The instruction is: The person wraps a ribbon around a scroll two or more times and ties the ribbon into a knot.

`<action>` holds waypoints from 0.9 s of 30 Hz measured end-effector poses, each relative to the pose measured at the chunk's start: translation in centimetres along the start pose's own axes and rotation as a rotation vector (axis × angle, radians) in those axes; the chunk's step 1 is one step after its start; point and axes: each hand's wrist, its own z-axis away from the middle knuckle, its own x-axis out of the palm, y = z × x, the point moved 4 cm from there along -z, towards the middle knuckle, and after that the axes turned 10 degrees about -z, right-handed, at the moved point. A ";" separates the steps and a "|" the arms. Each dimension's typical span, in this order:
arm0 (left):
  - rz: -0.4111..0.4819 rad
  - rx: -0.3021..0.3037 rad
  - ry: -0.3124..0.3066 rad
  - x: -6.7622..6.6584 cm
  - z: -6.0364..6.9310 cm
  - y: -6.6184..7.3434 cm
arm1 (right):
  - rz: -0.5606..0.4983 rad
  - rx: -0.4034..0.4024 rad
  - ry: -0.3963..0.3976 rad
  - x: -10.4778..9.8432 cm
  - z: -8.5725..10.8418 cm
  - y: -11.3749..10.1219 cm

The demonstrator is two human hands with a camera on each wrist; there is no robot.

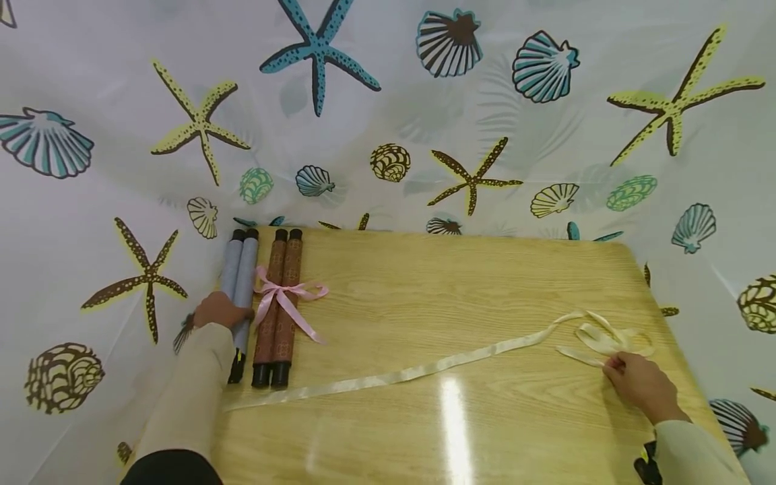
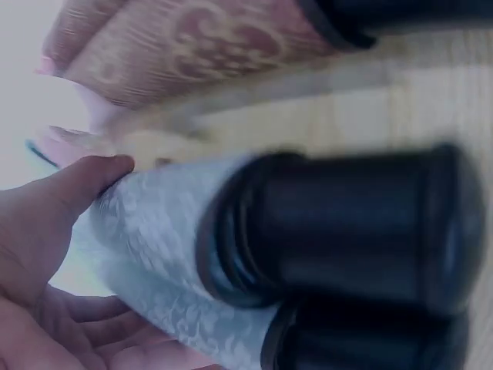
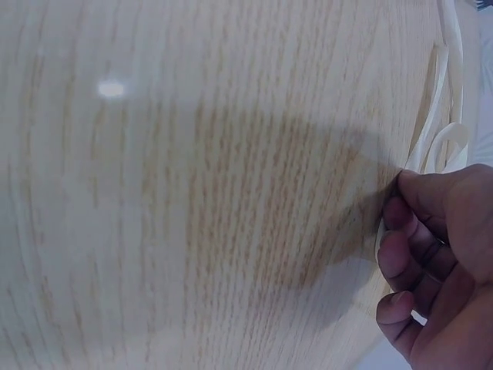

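Our left grip (image 1: 219, 310) holds the grey scrolls (image 1: 246, 271) beside the brown scrolls (image 1: 283, 341); our right grip (image 1: 645, 386) pinches the cream ribbon (image 1: 406, 374).

Glossy wood-grain tabletop (image 1: 424, 283), white sheeting (image 1: 388, 121) with starfish and seashells behind and on both sides

Paired grey scrolls (image 1: 246, 269) (black-capped) at left; cream ribbon (image 1: 418, 371) strung out, right end looped.

Head view high, facing forward-down; wrist views close; head, left wrist share grey rolls (image 1: 245, 271).
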 end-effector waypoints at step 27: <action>0.281 0.207 -0.194 1.7 17.1 17.6 | -0.032 -0.041 0.095 2.8 2.5 -0.4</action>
